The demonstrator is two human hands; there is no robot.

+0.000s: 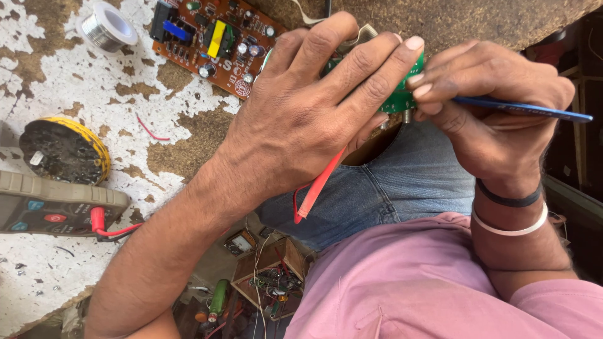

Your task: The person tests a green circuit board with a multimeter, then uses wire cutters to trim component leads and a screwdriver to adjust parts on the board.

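My left hand (314,107) is wrapped over a small green circuit board (402,97), with its fingers across the top; most of the board is hidden. A red probe (317,188) runs under the same palm and pokes out toward my lap. My right hand (490,107) meets the board's right edge and pinches a thin blue tool (534,110) whose shaft points off to the right. Both hands hover at the bench edge above my jeans.
A brown circuit board (217,41) lies at the back of the worn bench, a solder spool (108,26) to its left. A round yellow-rimmed tin (63,150) and a grey multimeter (56,210) with a red lead sit on the left. A box of parts (270,276) stands below.
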